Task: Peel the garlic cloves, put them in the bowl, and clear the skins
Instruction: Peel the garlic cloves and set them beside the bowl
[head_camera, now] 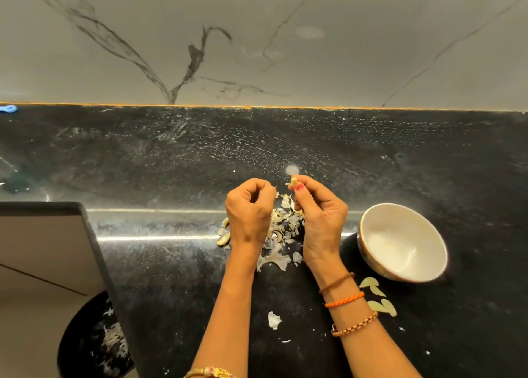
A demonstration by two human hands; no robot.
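Observation:
My right hand (317,215) pinches a small pale garlic clove (293,181) at its fingertips, raised above the black counter. My left hand (250,209) is curled beside it, and a scrap of skin (276,195) shows at its fingertips. Between and under the hands lies a pile of papery garlic skins (281,235). Unpeeled cloves (223,239) lie just left of my left wrist. A white bowl (371,243) tilts on the counter to the right of my right hand; no clove shows inside it.
A loose skin piece (273,320) lies between my forearms. Dry bay leaves (377,296) lie below the bowl. At the lower left, past the counter edge (97,252), a dark bin (94,340) holds skins. The marble wall (257,49) rises behind.

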